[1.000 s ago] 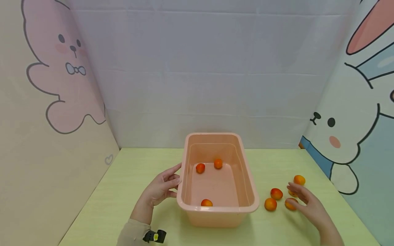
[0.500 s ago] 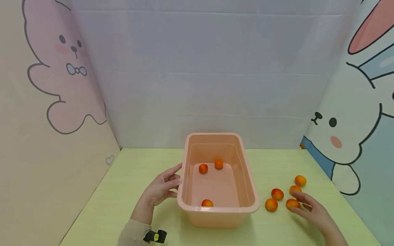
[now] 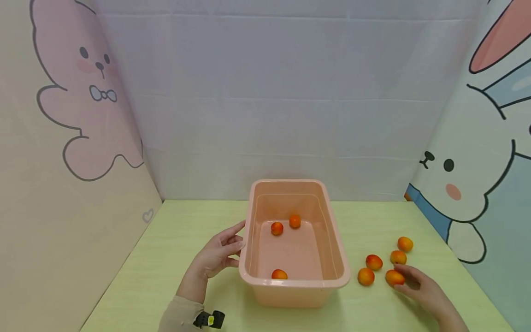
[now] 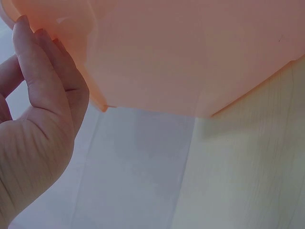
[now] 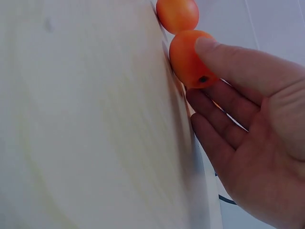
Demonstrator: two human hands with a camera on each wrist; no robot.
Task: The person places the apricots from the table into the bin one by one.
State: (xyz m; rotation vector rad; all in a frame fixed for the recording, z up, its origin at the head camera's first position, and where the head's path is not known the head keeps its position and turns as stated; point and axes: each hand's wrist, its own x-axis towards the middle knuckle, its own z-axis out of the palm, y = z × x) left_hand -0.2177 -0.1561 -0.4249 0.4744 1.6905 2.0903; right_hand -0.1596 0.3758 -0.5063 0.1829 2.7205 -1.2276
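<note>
in the head view the right hand pinches an orange fruit at the table, right of the pink tub; four loose fruits lie nearby, three more inside the tub. only the right wrist view reveals the held fruit's dark spot. the left wrist view adds the tub's outer wall, the left hand touching it with fairly straight fingers, ungripping.

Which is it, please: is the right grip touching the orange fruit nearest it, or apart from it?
Touching: in the right wrist view, the right grip lays its thumb tip on the orange fruit.
</note>
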